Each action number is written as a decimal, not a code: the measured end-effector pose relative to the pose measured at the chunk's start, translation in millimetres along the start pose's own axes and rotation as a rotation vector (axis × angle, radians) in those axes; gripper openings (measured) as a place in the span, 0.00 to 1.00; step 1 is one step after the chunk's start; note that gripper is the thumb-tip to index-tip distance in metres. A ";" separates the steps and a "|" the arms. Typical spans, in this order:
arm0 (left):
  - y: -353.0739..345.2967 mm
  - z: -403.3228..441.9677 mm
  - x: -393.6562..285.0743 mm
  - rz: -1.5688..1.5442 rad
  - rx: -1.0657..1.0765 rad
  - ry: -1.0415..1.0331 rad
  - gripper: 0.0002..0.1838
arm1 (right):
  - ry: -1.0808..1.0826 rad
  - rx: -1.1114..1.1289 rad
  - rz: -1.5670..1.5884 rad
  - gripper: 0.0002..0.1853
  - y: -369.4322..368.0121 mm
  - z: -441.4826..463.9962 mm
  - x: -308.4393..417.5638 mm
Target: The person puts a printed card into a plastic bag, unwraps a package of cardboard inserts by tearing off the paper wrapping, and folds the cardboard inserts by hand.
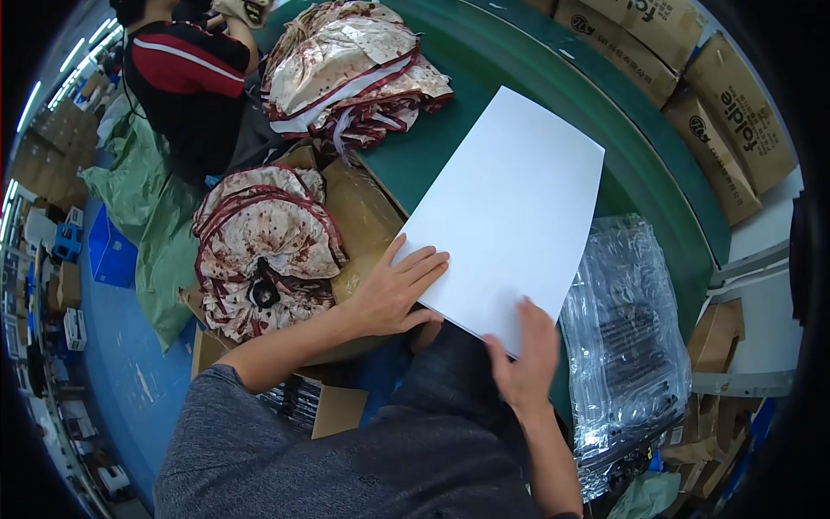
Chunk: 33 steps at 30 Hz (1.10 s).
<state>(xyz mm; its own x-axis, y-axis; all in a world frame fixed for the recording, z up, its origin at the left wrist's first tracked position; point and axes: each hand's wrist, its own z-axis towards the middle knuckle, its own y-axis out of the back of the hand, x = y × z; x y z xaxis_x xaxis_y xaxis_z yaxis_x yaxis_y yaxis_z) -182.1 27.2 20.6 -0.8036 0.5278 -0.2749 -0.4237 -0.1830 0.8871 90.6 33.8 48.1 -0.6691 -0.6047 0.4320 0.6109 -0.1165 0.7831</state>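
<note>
As a large white rectangular sheet of paper (510,208) extends over a green work table (411,169), the worker's left hand (391,292) rests near-flat on its edge, fingers slightly spread. The blurred right hand (526,362) meets the near edge, thumb apart; whether it grips is unclear. Clear plastic bags (618,329) lie alongside.

Scuffed blue floor (143,381), green worktable (419,164), glowing strip lights (28,105), stacked brown cartons (728,112)
</note>
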 end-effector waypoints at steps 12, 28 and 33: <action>-9.2 8.3 -22.0 -0.111 -0.177 0.762 0.35 | -0.354 0.064 -0.231 0.24 3.1 -30.9 -10.8; -17.7 2.4 -8.4 -0.239 -0.167 0.862 0.39 | -0.008 0.091 -0.186 0.31 23.4 -14.9 22.6; -21.0 0.2 -7.5 -0.256 -0.176 0.854 0.39 | 0.081 0.262 -0.179 0.32 -10.5 -2.9 -4.1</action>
<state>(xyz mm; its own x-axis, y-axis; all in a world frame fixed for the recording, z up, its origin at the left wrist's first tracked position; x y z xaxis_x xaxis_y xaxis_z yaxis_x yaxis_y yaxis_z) -167.1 27.3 4.1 -0.6829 -0.2119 -0.6991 -0.6331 -0.3058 0.7111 88.1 35.2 36.7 -0.7138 -0.6550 0.2481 0.3496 -0.0262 0.9365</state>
